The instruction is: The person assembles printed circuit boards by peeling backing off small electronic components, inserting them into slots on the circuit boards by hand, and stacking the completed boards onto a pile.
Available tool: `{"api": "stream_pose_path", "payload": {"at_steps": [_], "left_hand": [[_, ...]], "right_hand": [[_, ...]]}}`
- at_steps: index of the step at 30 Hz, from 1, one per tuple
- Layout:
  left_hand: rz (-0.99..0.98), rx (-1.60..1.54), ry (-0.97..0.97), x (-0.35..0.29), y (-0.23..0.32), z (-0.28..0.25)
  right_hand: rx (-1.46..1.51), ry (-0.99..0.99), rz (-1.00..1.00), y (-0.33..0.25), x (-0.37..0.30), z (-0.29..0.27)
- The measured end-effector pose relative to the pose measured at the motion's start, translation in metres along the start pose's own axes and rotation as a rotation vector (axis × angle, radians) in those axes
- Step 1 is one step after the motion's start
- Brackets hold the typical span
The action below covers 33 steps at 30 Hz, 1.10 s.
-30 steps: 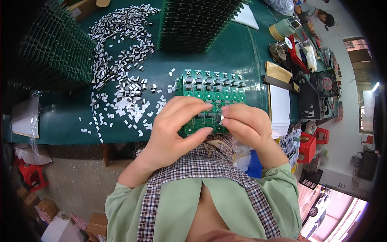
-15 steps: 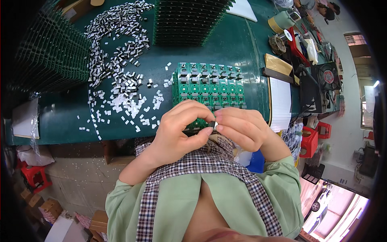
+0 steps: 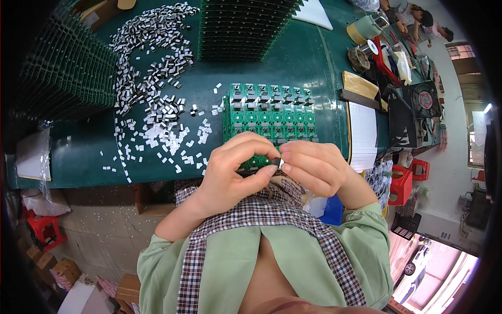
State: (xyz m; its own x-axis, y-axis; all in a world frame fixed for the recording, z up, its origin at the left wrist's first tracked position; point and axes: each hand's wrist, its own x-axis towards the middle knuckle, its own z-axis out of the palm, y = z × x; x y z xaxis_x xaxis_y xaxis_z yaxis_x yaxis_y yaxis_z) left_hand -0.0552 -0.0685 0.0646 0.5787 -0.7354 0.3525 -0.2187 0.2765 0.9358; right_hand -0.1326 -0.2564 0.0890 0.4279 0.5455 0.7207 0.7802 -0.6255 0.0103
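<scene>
Just above my lap, at the front edge of the table, my two hands meet fingertip to fingertip. My left hand [image 3: 235, 170] pinches a small dark block [image 3: 276, 161] between thumb and forefinger. The fingers of my right hand [image 3: 316, 166] are closed at the block's right side, where a white piece [image 3: 282, 164] shows; whether it is still joined to the block I cannot tell. Behind my hands lies a stack of green circuit board panels [image 3: 269, 118], with small dark parts in rows on top. My hands cover its near edge.
Many small black-and-white blocks [image 3: 167, 107] are heaped left of the panels, with loose white slips [image 3: 172, 138] nearer me. Tall stacks of green boards [image 3: 240, 31] stand behind and at far left. A fan [image 3: 426, 99] and white sheets [image 3: 363, 131] are right. People work at upper right.
My hands keep almost the same place and grip. The dark block has tilted slightly, and a little more of the white piece shows. People in the background have shifted.
</scene>
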Motion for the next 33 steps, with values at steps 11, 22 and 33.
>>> {"api": "stream_pose_path", "payload": {"at_steps": [11,22,33], "left_hand": [[0.028,0.015,-0.008,-0.001,-0.005,-0.002],[0.050,0.485,0.201,-0.012,0.001,-0.019],[-0.251,1.140,0.457,-0.034,-0.057,-0.078]], "right_hand": [[0.008,-0.031,0.010,0.000,-0.001,-0.003],[-0.116,-0.033,0.658,0.010,0.005,-0.017],[-0.254,-0.353,0.736,0.029,-0.001,-0.012]]}}
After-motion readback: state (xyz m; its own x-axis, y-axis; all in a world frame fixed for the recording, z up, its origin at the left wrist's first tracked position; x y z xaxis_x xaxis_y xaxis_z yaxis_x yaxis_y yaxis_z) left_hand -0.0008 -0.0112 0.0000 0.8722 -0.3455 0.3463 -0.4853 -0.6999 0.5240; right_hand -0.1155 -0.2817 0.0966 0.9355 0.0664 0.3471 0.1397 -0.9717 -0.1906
